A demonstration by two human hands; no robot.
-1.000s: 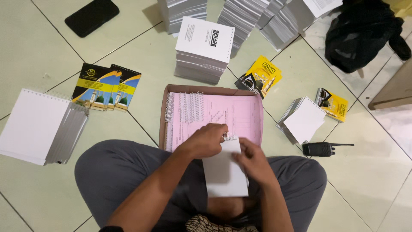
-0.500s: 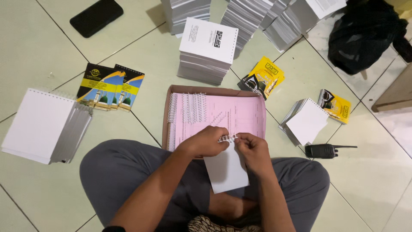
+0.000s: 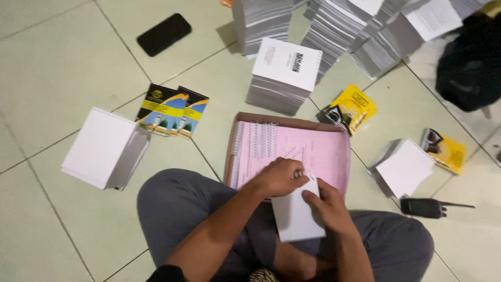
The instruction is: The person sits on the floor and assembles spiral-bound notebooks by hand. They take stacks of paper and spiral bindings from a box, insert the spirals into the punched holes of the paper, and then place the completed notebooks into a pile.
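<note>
The white booklet (image 3: pixel 295 216) has dropped lapward, pinched between left hand (image 3: pixel 279 177) and right hand (image 3: pixel 326 203).

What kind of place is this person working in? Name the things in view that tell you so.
Probably an informal bookbinding or print-finishing spot on a tiled floor. Stacks of punched white pages stand around, a shallow box holds wire binding coils, and both hands work on a small white booklet.

hands (image 3: pixel 305 190) close together, fingers curled
</note>
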